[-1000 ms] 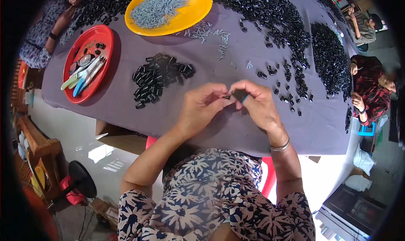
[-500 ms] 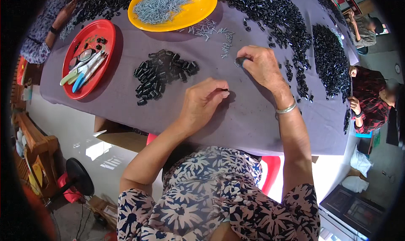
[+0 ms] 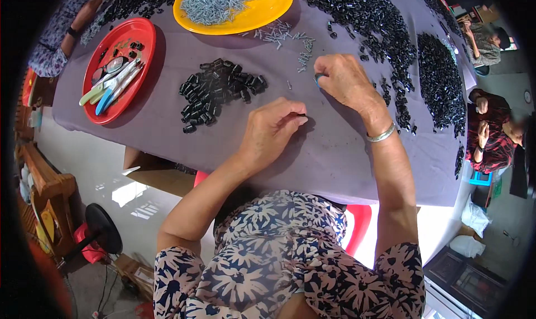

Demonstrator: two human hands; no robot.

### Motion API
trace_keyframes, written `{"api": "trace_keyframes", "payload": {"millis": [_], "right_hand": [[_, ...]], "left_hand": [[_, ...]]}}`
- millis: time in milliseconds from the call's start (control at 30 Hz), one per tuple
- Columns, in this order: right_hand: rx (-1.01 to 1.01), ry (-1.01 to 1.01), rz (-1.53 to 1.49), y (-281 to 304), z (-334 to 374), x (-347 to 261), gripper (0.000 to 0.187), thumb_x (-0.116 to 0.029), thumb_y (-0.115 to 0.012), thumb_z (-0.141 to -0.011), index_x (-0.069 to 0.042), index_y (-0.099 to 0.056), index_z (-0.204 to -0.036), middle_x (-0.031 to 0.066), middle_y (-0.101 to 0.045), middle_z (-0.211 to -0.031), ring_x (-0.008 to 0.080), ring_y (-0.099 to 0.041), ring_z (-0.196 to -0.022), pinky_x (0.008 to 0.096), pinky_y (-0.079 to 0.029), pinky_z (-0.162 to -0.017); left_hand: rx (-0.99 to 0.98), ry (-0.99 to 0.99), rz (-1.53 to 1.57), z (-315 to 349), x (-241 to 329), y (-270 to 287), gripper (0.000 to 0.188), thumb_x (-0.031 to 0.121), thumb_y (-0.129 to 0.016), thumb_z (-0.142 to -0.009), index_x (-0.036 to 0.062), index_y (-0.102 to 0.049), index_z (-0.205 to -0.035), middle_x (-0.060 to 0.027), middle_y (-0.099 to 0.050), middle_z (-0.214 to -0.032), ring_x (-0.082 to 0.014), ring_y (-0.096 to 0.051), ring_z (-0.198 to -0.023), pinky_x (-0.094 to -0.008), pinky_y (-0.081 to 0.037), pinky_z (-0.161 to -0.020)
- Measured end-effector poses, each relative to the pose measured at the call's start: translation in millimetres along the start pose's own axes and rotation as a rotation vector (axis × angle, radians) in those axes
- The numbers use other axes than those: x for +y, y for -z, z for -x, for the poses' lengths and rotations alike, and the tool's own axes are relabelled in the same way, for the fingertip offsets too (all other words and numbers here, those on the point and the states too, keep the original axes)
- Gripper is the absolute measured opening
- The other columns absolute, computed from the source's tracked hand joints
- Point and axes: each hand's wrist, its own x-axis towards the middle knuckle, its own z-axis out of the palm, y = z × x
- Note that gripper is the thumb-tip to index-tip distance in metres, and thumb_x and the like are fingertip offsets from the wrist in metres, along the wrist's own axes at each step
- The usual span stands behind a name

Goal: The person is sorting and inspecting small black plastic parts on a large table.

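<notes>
My left hand (image 3: 271,130) is closed in a pinch above the purple-grey cloth, with a bit of a small black part (image 3: 302,115) showing at its fingertips. To the right and farther out, my right hand (image 3: 347,84) has its fingers curled together near the loose screws (image 3: 305,54). Something dark blue (image 3: 319,78) shows at its thumb and fingertips; what else it may hold is hidden. One single screw (image 3: 289,85) lies on the cloth between the hands. Left of them rests a pile of small black cylindrical parts (image 3: 204,98).
A yellow plate (image 3: 273,9) holds a heap of screws (image 3: 218,3). The red tray (image 3: 146,56) at left carries cutter-like hand tools and a few black parts. More black parts (image 3: 368,26) spread over the far right. Co-workers sit at the left and right edges.
The view has shifted slightly, so the table things sit higher in it. A lone screw now shows between my hands. Both hands stay closed. The co-worker at right has brought the hands closer.
</notes>
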Motion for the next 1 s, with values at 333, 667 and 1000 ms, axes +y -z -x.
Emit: {"api": "trace_keyframes", "payload": {"millis": [333,667,1000], "right_hand": [[0.109,0.062,-0.171,7,9,-2,0.012,0.004,-0.058,-0.072,0.003,-0.06,-0.084,0.0085,-0.063,-0.071,0.0219,-0.061,-0.064,0.0337,-0.049,-0.061],[0.113,0.061,-0.776,-16,61,-36,0.014,0.005,-0.062,-0.088,-0.002,-0.069,-0.097,-0.0012,-0.06,-0.085,0.0073,-0.054,-0.078,0.0219,-0.044,-0.069],[0.193,0.089,-0.911,-33,65,-34,0.013,0.006,-0.064,-0.085,-0.002,-0.068,-0.094,-0.0003,-0.06,-0.085,0.0084,-0.054,-0.077,0.0222,-0.044,-0.068]], "left_hand": [[0.138,-0.129,-0.01,-2,-4,-1,0.013,-0.002,-0.071,-0.084,0.0013,-0.068,-0.096,-0.0023,-0.059,-0.087,-0.0079,-0.054,-0.073,-0.022,-0.046,-0.065],[0.14,-0.021,0.011,-3,-1,-1,0.014,0.0,-0.073,-0.082,0.0008,-0.068,-0.096,-0.0003,-0.055,-0.083,-0.0073,-0.053,-0.072,-0.0221,-0.044,-0.064],[0.188,-0.06,-0.044,-5,-1,-5,0.017,0.0,-0.075,-0.077,-0.0008,-0.069,-0.093,-0.0061,-0.06,-0.078,-0.0139,-0.06,-0.066,-0.0268,-0.049,-0.061]]}}
